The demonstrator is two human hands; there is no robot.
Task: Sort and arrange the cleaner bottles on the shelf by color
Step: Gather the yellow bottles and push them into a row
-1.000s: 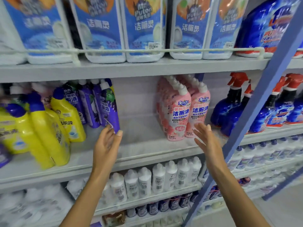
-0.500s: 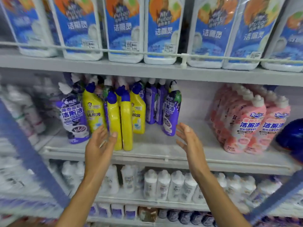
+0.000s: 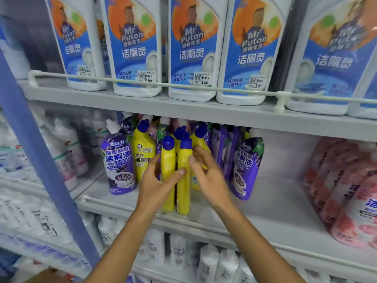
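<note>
A shop aisle is shown: identical white cleaner bottles are ranked at twelve o'clock, each tagged with a price sticker; pink bottles are massed at three o'clock behind a guard rail.
</note>
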